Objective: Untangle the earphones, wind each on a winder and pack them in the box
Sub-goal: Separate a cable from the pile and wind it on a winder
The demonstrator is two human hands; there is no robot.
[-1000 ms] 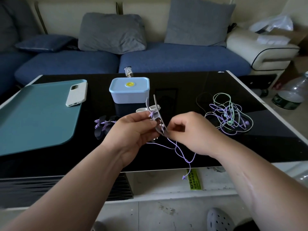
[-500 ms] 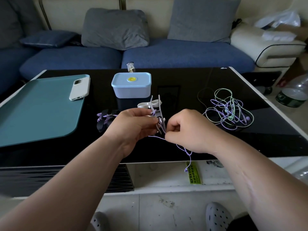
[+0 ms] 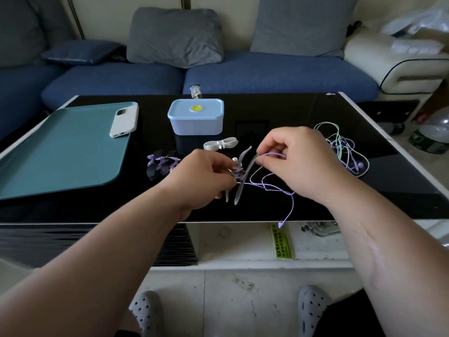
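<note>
My left hand grips a grey winder above the black table, with purple cable partly wrapped round its middle. My right hand pinches the purple earphone cable beside the winder's upper tip; the loose end dangles past the table's front edge. A white empty winder lies behind the hands. A dark winder wound with a purple earphone lies at the left. A tangle of green and purple earphones sits at the right. The light blue box stands shut behind.
A teal mat covers the table's left side with a white phone on its corner. A blue sofa with grey cushions runs behind the table. A plastic bottle lies on the floor at the right.
My right hand has risen from low beside the winder to near its upper tip, drawing the purple cable up with it. The view has tilted down slightly.
</note>
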